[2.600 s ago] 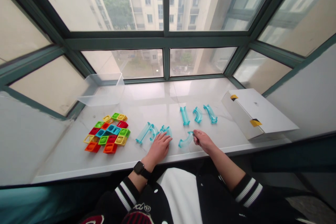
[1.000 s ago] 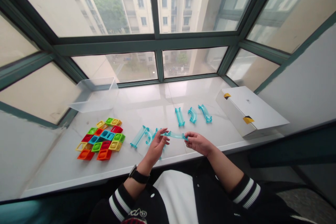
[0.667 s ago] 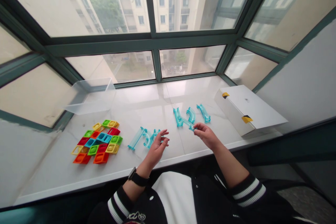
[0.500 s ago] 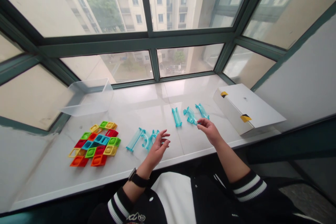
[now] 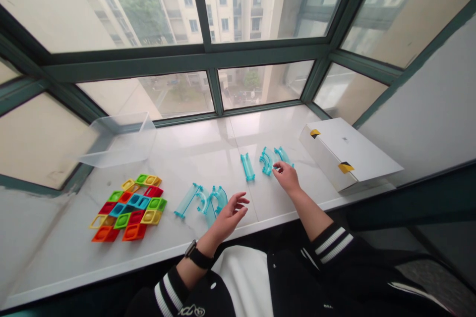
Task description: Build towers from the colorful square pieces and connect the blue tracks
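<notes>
My right hand (image 5: 286, 177) is closed, with its fingertips at the right side of a curved, clear-blue plastic track piece (image 5: 265, 160) lying on the white ledge. Just beyond those fingers lies another clear-blue piece (image 5: 282, 153), partly covered by the hand. A straight clear-blue piece (image 5: 247, 167) rests to the left of them. Over the front of the ledge hovers my left hand (image 5: 232, 210), fingers apart and holding nothing. Beside it are more clear-blue pieces: a curved one (image 5: 219, 198), a smaller curve (image 5: 203, 201) and a long straight one (image 5: 188, 200).
Several coloured plastic blocks (image 5: 130, 208) are laid together at the left of the white ledge (image 5: 193, 146). A clear plastic bin (image 5: 119, 151) stands behind them by the window. At the right is a white box (image 5: 349, 151) with yellow-and-black tabs.
The curved piece by my right hand has turned and sits straighter. My right hand has shifted left and slightly away from me. My left hand has moved a little right and down, uncovering nearby pieces.
</notes>
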`<action>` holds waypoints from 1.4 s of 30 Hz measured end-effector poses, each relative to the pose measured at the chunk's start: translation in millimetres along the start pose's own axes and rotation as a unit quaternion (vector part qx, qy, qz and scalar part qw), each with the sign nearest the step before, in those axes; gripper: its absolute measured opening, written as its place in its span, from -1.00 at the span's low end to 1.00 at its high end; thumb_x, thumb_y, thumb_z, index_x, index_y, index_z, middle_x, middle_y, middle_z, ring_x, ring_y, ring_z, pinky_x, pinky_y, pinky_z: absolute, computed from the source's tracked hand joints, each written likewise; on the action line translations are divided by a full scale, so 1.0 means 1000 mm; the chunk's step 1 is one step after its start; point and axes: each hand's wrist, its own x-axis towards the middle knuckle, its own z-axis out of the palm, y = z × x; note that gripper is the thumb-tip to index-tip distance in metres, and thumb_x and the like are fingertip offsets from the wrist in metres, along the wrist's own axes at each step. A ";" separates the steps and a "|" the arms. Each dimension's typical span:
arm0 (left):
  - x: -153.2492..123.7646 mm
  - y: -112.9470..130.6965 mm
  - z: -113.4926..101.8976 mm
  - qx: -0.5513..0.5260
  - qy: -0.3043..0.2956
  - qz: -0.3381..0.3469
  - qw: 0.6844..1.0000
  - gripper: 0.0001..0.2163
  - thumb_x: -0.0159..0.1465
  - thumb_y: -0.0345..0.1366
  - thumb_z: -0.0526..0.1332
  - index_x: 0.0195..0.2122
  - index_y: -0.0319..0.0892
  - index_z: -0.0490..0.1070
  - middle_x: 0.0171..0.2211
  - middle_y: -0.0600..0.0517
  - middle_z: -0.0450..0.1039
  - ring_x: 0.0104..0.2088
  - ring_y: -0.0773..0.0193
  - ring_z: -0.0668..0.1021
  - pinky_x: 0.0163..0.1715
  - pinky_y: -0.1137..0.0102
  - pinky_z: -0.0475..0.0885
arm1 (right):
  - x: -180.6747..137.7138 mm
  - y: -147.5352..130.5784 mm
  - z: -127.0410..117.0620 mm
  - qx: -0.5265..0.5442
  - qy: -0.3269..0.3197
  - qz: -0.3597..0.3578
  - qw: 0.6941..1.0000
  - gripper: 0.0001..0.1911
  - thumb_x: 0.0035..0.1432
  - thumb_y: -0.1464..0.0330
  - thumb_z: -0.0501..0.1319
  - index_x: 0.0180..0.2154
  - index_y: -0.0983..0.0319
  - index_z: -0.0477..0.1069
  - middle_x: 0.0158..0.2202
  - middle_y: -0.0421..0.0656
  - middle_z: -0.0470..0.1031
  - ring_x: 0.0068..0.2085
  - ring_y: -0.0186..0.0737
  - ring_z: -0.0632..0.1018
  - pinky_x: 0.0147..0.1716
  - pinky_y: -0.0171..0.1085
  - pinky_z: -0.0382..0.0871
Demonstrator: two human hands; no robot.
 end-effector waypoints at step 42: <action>0.022 -0.008 0.015 -0.031 -0.043 -0.030 0.998 -0.59 0.36 -0.07 0.32 0.18 -0.10 0.47 0.09 -0.15 0.54 -0.04 0.14 0.57 -0.01 0.19 0.49 | 0.002 0.019 0.020 -0.039 -0.028 -0.032 0.998 -0.79 0.14 0.37 0.24 -0.15 0.17 0.51 -0.16 -0.13 0.55 -0.33 -0.19 0.51 -0.12 -0.12 0.43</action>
